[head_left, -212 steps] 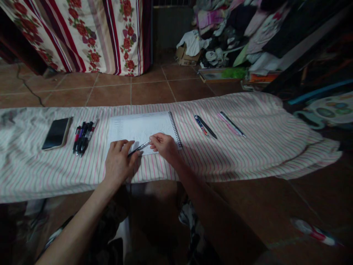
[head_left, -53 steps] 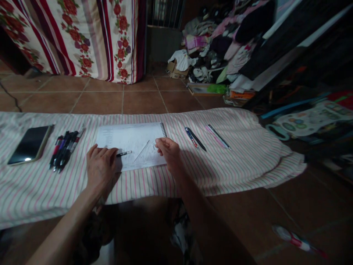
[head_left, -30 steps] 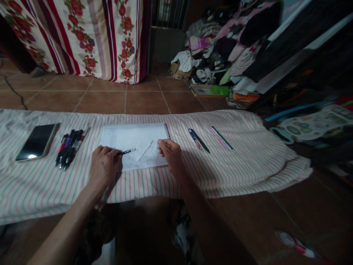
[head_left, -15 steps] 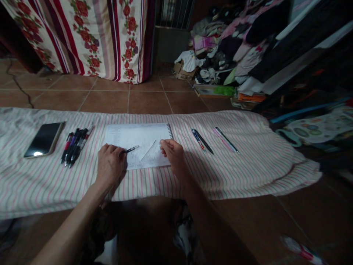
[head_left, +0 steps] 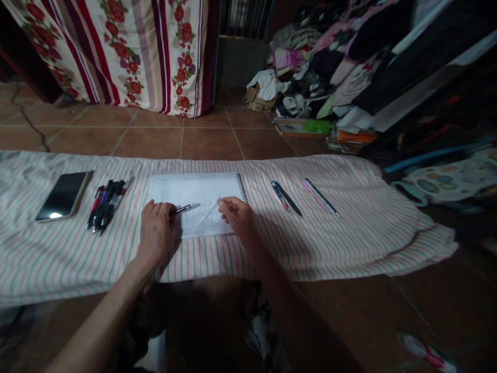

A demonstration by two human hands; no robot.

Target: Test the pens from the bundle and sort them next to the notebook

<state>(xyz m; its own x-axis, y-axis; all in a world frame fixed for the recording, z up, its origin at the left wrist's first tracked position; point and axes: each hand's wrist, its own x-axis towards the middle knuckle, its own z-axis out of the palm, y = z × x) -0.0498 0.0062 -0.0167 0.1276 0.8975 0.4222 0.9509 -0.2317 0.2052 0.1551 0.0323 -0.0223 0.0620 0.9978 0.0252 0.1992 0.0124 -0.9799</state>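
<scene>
My left hand point(head_left: 157, 228) rests at the left side of a white spiral notebook point(head_left: 186, 184), its fingers closed on a pen point(head_left: 181, 210) with a black barrel and a clear end pointing right. A thin, pale pen refill point(head_left: 208, 213) lies slanted across the page. At the refill's upper end, the fingertips of my right hand point(head_left: 238, 215) are pinched together on it. Faint writing or print covers parts of the page. Small details between the right fingertips are hidden.
Several pens point(head_left: 106, 204) lie bunched left of the notebook, beside a smartphone point(head_left: 64, 196). To the right lie a dark pen pair point(head_left: 286, 198) and another pair with a pink pen point(head_left: 320, 197). A striped cloth point(head_left: 233, 259) covers the low table.
My right hand has moved left, bringing its fingertips to the refill's upper end. The pen in my left hand has shifted slightly; the refill lies in about the same spot.
</scene>
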